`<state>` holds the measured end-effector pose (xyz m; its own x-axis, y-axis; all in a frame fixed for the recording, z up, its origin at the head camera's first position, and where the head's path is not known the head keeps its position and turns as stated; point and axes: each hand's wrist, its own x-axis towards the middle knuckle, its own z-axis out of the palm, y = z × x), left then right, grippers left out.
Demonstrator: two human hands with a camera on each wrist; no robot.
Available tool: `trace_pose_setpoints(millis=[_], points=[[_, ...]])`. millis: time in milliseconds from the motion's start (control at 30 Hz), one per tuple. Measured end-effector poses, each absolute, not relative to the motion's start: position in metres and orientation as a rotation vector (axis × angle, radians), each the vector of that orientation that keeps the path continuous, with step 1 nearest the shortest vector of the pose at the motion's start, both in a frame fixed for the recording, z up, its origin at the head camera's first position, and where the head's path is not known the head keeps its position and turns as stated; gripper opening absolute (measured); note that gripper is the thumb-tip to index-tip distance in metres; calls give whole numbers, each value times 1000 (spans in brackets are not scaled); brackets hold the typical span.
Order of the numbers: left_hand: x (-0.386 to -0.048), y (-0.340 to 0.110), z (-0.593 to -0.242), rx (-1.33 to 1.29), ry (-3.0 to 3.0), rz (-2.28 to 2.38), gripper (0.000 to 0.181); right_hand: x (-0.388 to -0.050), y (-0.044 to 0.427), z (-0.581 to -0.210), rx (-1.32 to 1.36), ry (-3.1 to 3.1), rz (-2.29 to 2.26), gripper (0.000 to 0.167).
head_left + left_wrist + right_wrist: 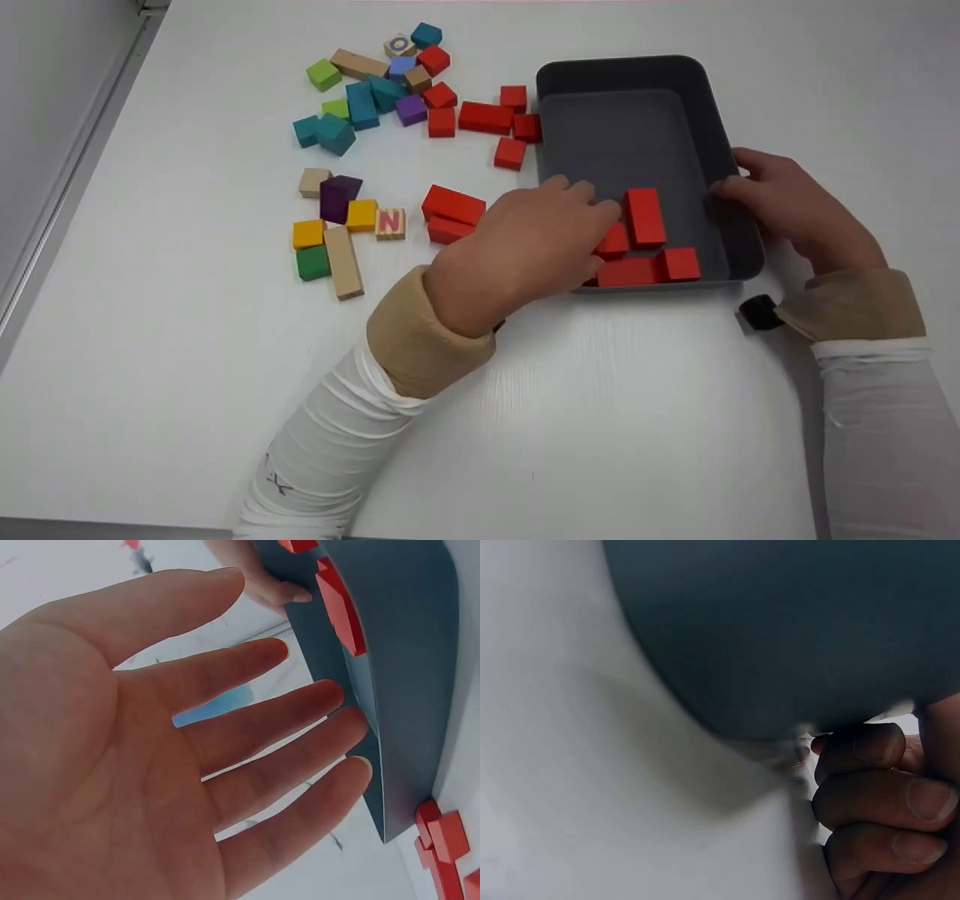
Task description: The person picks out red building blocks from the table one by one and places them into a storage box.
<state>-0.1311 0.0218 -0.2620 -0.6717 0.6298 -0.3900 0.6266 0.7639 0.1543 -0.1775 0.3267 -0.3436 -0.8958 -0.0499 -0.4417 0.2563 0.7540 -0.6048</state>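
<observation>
Over the tray's eight o'clock wall: left hand, fingers straight, gripping nothing!
Tray's three o'clock: right hand clasps the wall, thumb inside.
Red blocks: inside, six o'clock; tip that right side and they may slide.
Red cube: outside at ten; a leftward shove could scatter it.
Red pair: near nine, knockable by the left wrist.

My right hand is at lower right, fingers curled at the edge of the dark tray. The tray's rounded side spans the top; a soft shadow crosses the white tabletop.
</observation>
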Motion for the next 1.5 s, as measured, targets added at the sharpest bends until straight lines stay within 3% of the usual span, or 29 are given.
trace_pose_setpoints(millis=[167, 467, 800, 1500], points=[[-134, 7, -261, 919, 2574, 39, 63, -179, 326, -344, 158, 2511, -951, 61], [-141, -14, -261, 800, 2619, 93, 81, -179, 326, -345, 158, 2496, -951, 62], [-164, -30, -265, 574, 2535, 46, 73, -177, 328, -344, 161, 2496, -955, 62], [-173, -40, -270, 477, 2568, 3, 67, -178, 328, -344, 159, 2507, -964, 60]])
